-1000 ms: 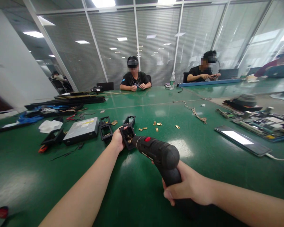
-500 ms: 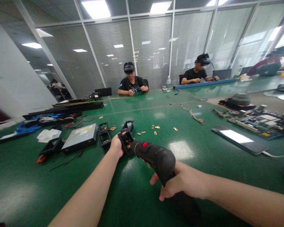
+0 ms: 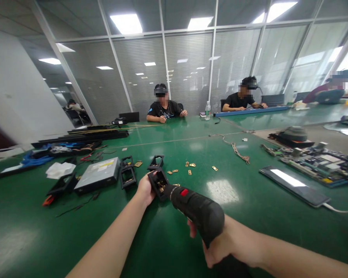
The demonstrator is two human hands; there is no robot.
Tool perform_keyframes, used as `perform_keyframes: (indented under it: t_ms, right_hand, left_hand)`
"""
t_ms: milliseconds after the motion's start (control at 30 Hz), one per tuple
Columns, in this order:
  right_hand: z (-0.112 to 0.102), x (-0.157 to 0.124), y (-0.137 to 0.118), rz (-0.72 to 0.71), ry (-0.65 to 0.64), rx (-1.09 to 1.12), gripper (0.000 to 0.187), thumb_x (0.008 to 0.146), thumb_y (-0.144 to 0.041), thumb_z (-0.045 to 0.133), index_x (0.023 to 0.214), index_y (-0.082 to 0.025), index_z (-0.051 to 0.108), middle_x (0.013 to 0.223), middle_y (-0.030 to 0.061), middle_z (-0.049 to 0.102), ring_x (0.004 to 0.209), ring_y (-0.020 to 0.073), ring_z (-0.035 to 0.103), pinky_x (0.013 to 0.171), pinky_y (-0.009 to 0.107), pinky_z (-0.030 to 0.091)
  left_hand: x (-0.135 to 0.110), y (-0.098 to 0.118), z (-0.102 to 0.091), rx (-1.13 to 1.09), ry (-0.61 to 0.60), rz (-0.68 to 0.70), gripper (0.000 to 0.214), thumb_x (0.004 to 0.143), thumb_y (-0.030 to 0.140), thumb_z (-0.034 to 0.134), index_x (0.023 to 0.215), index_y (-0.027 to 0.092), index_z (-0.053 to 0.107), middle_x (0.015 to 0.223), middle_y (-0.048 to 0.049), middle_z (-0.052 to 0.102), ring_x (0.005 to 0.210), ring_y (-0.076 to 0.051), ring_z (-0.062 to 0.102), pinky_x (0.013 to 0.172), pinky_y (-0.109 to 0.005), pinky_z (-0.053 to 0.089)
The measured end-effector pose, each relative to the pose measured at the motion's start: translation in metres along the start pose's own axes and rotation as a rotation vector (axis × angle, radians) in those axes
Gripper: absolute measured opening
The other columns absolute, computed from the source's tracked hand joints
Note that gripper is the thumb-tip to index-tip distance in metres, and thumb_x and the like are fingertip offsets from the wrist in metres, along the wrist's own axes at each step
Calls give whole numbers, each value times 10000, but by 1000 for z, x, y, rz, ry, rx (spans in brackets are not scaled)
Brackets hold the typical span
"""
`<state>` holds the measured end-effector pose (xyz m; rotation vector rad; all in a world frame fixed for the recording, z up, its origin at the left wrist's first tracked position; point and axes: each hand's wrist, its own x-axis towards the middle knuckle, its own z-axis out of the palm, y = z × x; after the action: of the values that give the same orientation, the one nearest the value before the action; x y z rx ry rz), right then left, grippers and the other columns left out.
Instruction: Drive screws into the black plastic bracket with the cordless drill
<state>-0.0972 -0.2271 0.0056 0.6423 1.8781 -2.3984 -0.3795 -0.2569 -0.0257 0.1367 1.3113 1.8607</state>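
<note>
My left hand [image 3: 146, 190] grips a black rectangular frame [image 3: 164, 178] by its left side, tilted above the table, with small brass-coloured parts inside. My right hand [image 3: 217, 243] is wrapped around the handle of a black cordless screwdriver [image 3: 200, 206] with a red switch on top. Its nose points left into the frame's opening; the tip is hidden there. Another black frame [image 3: 156, 162] stands just behind the held one. Several small brass plates [image 3: 189, 172] lie scattered beyond the tool. Two more black frames [image 3: 128, 177] stand to the left of my left hand.
A silver disc drive [image 3: 100, 173] sits at the left beside crumpled white tissue [image 3: 60, 170] and cables. At the right lie a phone [image 3: 292, 185] with a white cable and circuit boards [image 3: 321, 160]. Across the green table [image 3: 168, 143], people sit near a water bottle [image 3: 207, 111].
The view has tilted up slightly. My right hand and the screwdriver have shifted a little right and down, with the nose still at the frame. The person opposite has moved their hands apart.
</note>
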Motion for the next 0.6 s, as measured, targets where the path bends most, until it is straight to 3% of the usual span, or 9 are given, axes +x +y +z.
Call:
perform_keyframes:
  t_ms: [100, 267, 333, 433, 500, 600]
  right_hand:
    - [-5, 3, 4, 20, -60, 83, 587, 548, -221, 837, 1079, -174, 591, 975, 26, 672, 564, 130, 627, 564, 274, 476]
    - [-4, 16, -4, -68, -156, -78, 527, 556, -199, 890, 1030, -177, 659, 745, -14, 619, 652, 140, 565, 605, 246, 451]
    - [1, 21, -11, -112, -170, -34, 556, 517, -279, 942, 1006, -204, 690, 744, -10, 604, 701, 169, 571, 642, 270, 477]
    - [8, 23, -21, -129, -155, 20, 505, 537, -416, 947, 915, -164, 727, 733, 6, 574, 760, 185, 559, 762, 311, 505]
    - [12, 21, -25, -89, -133, 68, 501, 493, -443, 956, 817, -144, 719, 695, -6, 519, 749, 170, 507, 736, 292, 487]
    - [12, 15, -26, -99, -121, 116, 431, 540, -410, 928, 784, -146, 689, 692, -19, 481, 710, 143, 466, 707, 270, 467]
  left_hand:
    - [-2, 1, -1, 3, 8, -9, 137, 854, 231, 565, 881, 147, 670, 692, -95, 713, 620, -269, 714, 603, -409, 599]
    - [-5, 3, -1, 22, -10, -17, 166, 865, 238, 551, 867, 131, 677, 736, -129, 740, 664, -278, 727, 645, -422, 605]
    - [-6, 4, -1, 36, -21, -22, 209, 875, 253, 537, 870, 114, 693, 747, -148, 746, 672, -277, 729, 647, -411, 602]
    - [-6, 5, -3, 59, -41, -24, 242, 877, 267, 539, 881, 100, 714, 784, -166, 758, 701, -278, 736, 653, -397, 600]
    - [-5, 4, -5, 72, -54, -19, 255, 875, 269, 547, 886, 89, 727, 829, -178, 769, 732, -278, 743, 674, -387, 601]
    - [-2, 3, -8, 86, -86, -22, 274, 872, 267, 555, 888, 71, 745, 945, -202, 779, 808, -282, 754, 708, -375, 607]
